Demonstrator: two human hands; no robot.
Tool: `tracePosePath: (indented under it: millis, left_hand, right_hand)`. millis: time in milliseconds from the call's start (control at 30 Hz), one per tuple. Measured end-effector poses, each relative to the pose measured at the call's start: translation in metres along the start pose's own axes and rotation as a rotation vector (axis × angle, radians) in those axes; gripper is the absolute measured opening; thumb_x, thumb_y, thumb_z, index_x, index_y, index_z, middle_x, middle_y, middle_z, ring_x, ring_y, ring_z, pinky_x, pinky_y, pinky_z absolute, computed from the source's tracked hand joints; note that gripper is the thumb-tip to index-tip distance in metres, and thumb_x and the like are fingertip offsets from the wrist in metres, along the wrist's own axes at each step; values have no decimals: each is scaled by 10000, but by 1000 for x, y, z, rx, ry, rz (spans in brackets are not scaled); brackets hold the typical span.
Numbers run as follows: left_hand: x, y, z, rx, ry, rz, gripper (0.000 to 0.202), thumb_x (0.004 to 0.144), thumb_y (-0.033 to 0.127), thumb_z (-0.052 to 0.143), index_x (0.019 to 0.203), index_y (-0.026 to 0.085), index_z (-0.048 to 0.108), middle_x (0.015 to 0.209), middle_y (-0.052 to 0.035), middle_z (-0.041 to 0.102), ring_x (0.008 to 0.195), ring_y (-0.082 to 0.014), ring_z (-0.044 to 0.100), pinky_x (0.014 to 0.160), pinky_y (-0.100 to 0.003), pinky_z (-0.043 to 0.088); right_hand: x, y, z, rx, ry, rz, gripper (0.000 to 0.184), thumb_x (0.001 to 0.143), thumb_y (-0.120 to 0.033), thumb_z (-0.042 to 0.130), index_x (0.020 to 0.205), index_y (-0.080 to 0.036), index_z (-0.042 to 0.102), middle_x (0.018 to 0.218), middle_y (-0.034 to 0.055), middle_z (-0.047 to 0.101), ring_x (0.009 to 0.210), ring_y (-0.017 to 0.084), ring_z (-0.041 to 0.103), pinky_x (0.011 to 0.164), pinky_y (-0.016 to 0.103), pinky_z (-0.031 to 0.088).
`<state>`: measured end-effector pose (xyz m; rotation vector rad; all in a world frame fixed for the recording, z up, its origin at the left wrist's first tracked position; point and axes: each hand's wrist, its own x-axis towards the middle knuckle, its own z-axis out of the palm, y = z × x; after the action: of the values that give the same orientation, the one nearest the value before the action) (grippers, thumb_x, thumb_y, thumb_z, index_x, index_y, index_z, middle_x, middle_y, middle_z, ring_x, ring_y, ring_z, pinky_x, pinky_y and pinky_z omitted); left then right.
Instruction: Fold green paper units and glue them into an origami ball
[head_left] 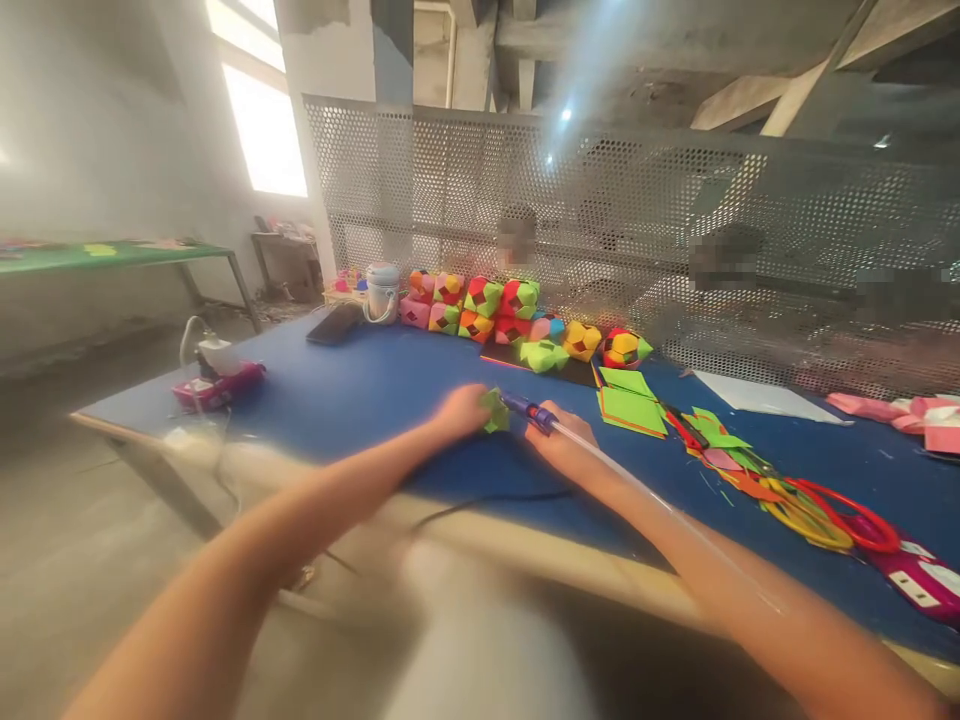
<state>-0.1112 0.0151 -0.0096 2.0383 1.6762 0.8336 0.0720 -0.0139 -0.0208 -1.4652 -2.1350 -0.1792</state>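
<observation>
My left hand (463, 412) is closed on a small green folded paper piece (495, 411) above the blue tabletop. Wrapped in my right hand (561, 440) is a purple hot glue gun (529, 410), its tip pointing left at the paper and very close to it. Whether tip and paper touch, I cannot tell. A long clear glue stick (637, 480) runs back from the gun along my right forearm. Stacked green paper squares (634, 402) lie to the right of my right hand.
Several colourful folded paper balls (517, 298) stand along the back, beside a white lidded container (382, 292) and a dark flat phone-like object (335, 324). Power strips (219, 386) sit at both ends. Scissors and paper pieces (720, 440) lie right. Behind rises a perforated metal screen (585, 190).
</observation>
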Motion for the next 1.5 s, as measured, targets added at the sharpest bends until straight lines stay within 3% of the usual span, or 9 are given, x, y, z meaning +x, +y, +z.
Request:
tracePosePath:
  millis: [367,767,933,1133,1500]
  left_hand:
    - [1,-4,6,-65,-34,-3,146,678,115,540,793,133,629,598,9,557,560,-113,485,531,-208,364]
    - [-1,-6,8,-124,-53,-5,197,679,113,501,841,143,607,617,7,570,552,-117,487,523,-215,349]
    - [-3,-6,7,-152,-58,-16,177,685,106,476,818,147,586,625,13,563,552,-107,484,529,-209,354]
    - [-3,-4,6,-141,-59,-20,113,695,105,483,758,150,566,627,14,558,560,-105,479,536,-212,348]
    - [-2,-2,6,-147,-92,-12,150,694,99,474,782,147,587,626,13,569,559,-107,485,533,-211,355]
  right_hand:
    - [-2,5,-2,-17,-34,-20,120,773,-291,460,805,-217,548,684,16,657,578,169,580,532,244,305]
    - [-4,-2,-21,-53,-42,12,64,741,-268,481,751,-224,526,605,5,625,530,162,565,499,238,279]
    - [-3,-2,-21,-86,-90,59,47,738,-272,493,739,-230,514,591,-5,620,512,160,556,486,235,259]
    - [-4,-4,-22,-55,-95,-7,22,727,-242,490,737,-234,508,608,-13,623,537,161,578,497,239,271]
    - [-3,-2,-19,-44,-104,-3,34,736,-248,484,742,-234,515,648,-8,642,554,162,584,504,243,281]
